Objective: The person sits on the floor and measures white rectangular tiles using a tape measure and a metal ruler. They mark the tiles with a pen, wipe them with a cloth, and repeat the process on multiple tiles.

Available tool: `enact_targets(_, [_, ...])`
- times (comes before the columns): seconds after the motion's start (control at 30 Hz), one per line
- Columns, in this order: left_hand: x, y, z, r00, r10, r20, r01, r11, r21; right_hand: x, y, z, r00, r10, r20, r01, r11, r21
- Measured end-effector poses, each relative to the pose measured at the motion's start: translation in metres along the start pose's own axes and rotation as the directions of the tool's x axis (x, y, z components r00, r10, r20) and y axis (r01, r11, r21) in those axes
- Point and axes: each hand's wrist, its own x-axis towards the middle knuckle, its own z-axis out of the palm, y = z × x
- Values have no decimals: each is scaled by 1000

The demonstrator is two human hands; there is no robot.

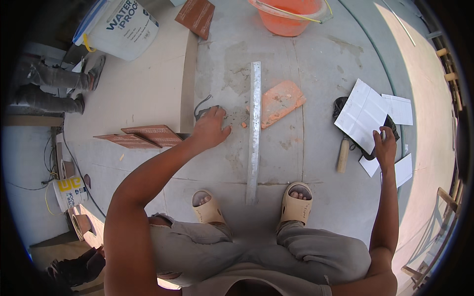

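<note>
My left hand [211, 128] is closed over a small dark grey object [201, 113] with a cord loop, resting on the grey floor; the fingers hide most of it. My right hand [385, 148] pinches a short, light grey, pen-like piece [383, 134] beside the lower right edge of a white tile [362, 113]. Under that tile shows black plastic [340, 106], with a wooden tool handle [342, 155] sticking out. Between my hands lies a long metal straightedge [254, 123], pointing away from my feet. An orange-stained slab [281, 102] sits along its right side.
More white tile pieces [398, 109] lie around the right hand. Reddish-brown tiles [153, 134] lean by a raised beige step [148, 93]. A white bucket [123, 29] stands far left, an orange basin [289, 17] at the back. Another person's legs [59, 81] show at left.
</note>
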Motion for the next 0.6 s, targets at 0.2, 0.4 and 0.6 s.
enact_targets(0.2, [-66, -37, -10, 936, 9, 352, -58, 990, 128, -42, -132, 41, 612, -146, 778, -94, 962, 255])
enact_targets(0.4, [-139, -41, 4, 778, -12, 628, -1, 1000, 20, -92, -229, 133, 61, -153, 986, -281, 946, 164])
enact_targets(0.6, [-151, -63, 15, 879, -328, 345, 443, 829, -341, -111, -253, 183, 171, -163, 972, -456, 861, 225])
